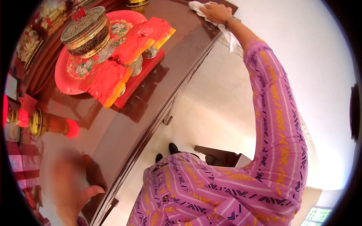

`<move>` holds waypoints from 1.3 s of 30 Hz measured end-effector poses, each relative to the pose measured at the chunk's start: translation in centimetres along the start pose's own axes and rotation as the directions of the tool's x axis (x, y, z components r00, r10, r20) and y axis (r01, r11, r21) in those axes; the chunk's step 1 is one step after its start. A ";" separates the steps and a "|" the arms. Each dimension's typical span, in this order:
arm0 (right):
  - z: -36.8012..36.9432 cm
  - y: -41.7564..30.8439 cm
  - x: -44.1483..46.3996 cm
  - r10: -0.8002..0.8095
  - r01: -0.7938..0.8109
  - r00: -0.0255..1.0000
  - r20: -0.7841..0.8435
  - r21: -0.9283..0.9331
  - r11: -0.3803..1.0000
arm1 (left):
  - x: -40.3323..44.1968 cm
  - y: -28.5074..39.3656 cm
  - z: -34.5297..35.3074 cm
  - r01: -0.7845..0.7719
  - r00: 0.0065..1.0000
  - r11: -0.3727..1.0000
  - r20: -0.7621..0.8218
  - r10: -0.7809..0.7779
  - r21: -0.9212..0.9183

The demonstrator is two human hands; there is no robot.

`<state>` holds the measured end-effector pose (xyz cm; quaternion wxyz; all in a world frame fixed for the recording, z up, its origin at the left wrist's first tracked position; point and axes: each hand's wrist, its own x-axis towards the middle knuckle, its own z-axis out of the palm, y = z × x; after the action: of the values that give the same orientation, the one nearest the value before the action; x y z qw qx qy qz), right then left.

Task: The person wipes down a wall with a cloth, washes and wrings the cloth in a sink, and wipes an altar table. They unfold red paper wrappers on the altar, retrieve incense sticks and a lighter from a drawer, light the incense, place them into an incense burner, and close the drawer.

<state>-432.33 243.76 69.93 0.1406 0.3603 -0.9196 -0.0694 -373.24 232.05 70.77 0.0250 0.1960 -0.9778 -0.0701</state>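
Observation:
My right hand presses a white cloth onto the far right corner of the dark polished table. The cloth's loose end hangs over the edge below the wrist. At the lower left, my left hand is over the near part of the table. Its thumb points toward the table edge, while its other fingers are smeared by motion, and whether it holds anything cannot be made out.
A round pink-red tray bears a carved incense pot. Beside it, red cloths with yellow borders cover small metal cups on a red stand. A gold-coloured holder with a red light stands at the left.

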 end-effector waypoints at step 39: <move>-2.9 -4.8 -9.9 0.038 -0.004 0.991 -0.128 0.260 0.966 | 1.7 0.2 0.1 -0.063 0.981 0.996 0.185 0.051 0.057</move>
<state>-421.37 246.94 69.54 0.1537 0.3696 -0.9132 0.0768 -374.88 231.64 70.73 -0.0695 0.1614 -0.9828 -0.0566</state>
